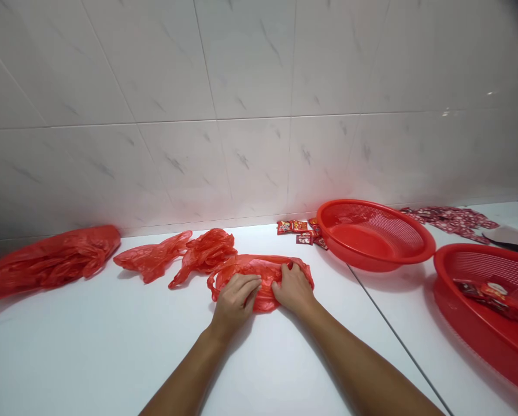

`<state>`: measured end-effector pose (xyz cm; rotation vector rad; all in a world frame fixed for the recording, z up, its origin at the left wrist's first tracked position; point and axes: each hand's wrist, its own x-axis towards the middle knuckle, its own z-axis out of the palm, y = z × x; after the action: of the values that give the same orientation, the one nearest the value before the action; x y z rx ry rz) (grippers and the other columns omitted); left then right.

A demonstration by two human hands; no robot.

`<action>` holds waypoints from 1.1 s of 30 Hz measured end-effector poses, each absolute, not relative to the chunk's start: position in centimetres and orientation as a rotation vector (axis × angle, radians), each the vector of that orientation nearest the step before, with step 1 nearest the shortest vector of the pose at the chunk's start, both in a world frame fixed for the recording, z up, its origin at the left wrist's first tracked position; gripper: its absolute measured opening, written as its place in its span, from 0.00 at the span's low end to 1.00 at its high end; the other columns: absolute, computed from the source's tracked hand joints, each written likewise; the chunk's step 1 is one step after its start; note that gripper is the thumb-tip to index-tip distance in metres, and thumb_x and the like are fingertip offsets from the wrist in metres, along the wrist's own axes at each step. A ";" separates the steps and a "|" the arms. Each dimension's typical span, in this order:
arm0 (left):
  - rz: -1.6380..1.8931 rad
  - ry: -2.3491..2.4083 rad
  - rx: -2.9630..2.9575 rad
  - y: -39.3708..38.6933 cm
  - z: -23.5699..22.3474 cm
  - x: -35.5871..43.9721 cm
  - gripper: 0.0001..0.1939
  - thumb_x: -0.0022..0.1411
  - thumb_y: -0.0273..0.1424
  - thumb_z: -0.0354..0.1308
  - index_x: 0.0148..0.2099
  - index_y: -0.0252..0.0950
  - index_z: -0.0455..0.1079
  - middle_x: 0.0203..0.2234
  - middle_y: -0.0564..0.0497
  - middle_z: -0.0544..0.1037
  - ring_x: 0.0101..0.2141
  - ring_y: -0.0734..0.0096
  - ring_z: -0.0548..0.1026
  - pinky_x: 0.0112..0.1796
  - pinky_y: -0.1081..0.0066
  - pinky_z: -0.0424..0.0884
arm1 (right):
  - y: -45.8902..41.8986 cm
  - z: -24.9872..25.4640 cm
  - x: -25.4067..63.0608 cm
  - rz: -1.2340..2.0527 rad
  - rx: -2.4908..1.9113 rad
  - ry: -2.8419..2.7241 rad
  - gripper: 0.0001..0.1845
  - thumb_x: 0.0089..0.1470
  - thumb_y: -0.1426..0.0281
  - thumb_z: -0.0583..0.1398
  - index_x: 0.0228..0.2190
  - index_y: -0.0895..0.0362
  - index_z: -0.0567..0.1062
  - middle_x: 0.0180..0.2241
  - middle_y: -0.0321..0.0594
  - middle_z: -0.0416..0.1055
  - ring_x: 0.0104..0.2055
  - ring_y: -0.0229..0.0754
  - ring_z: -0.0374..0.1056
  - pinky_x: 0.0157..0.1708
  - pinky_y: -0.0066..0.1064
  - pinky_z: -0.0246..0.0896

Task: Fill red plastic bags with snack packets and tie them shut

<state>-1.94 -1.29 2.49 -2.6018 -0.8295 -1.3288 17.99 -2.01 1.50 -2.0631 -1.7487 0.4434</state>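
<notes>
Head: hands [235,303] flat on red bag [259,270]

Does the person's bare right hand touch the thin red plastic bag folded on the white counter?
Touching: the head view shows the right hand resting on the thin red plastic bag, its fingers pressed against the bag's upper edge.

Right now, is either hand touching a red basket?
No, the left hand and right hand press on a red plastic bag, apart from the nearer red basket.
</notes>
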 end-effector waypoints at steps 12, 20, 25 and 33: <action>-0.487 -1.601 -2.716 0.3 1.2 -3.2 0.42 0.65 0.52 0.61 0.76 0.45 0.58 0.74 0.46 0.59 0.74 0.36 0.50 0.70 0.36 0.49 | -3.6 2.3 18.1 0.412 -1.960 -1.909 0.30 0.51 0.62 0.62 0.55 0.58 0.70 0.63 0.56 0.62 0.57 0.57 0.69 0.52 0.43 0.67; -0.138 -1.863 -2.735 0.3 1.4 -2.6 0.52 0.61 0.64 0.56 0.78 0.44 0.52 0.78 0.47 0.45 0.76 0.37 0.37 0.72 0.40 0.40 | -3.5 2.1 18.4 0.463 -1.966 -1.945 0.43 0.55 0.58 0.62 0.70 0.53 0.62 0.73 0.59 0.48 0.66 0.68 0.61 0.63 0.53 0.55; -0.084 -1.904 -2.715 0.1 1.5 -2.4 0.52 0.62 0.65 0.54 0.79 0.45 0.50 0.78 0.48 0.42 0.76 0.39 0.35 0.72 0.42 0.38 | -2.9 2.4 19.0 0.338 -1.917 -1.830 0.30 0.63 0.61 0.56 0.64 0.54 0.70 0.59 0.52 0.72 0.59 0.57 0.69 0.58 0.44 0.60; -0.098 -1.896 -2.717 0.4 1.3 -2.6 0.51 0.62 0.64 0.54 0.78 0.46 0.50 0.78 0.49 0.42 0.76 0.39 0.35 0.72 0.43 0.38 | -4.3 5.1 19.1 0.091 -1.769 -1.848 0.15 0.67 0.62 0.55 0.46 0.52 0.78 0.39 0.40 0.82 0.38 0.44 0.77 0.37 0.31 0.63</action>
<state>-2.63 0.35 1.33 -2.7166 -1.8961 -0.0982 19.11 -4.31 5.06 -1.7694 -1.8476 0.0907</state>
